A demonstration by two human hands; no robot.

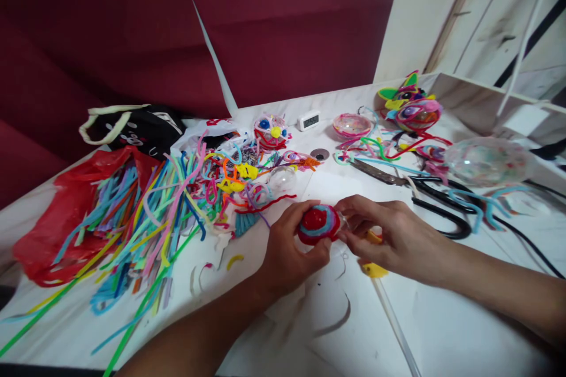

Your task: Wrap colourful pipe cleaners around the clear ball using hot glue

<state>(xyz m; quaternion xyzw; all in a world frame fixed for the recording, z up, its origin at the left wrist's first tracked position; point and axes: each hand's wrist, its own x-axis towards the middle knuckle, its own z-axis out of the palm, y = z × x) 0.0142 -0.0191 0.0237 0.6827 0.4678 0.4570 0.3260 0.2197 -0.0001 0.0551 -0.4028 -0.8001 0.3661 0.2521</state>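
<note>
Over the white marbled desk [57, 341], right of a heap of multicoloured fuzzy pipe cleaners [170, 200], I watch the right hand [393, 235] and left hand [289, 250] both pinching a small red-and-blue fuzzy ball [318, 224] between them.

Maroon cloth [300, 23] across the upper left and centre, black bag [152, 129] at left, white digital clock [309, 122] above centre, white cord [525, 41] upper right

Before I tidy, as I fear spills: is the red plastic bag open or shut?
Open: multicoloured fuzzy stems stick out of the red plastic bag.
</note>
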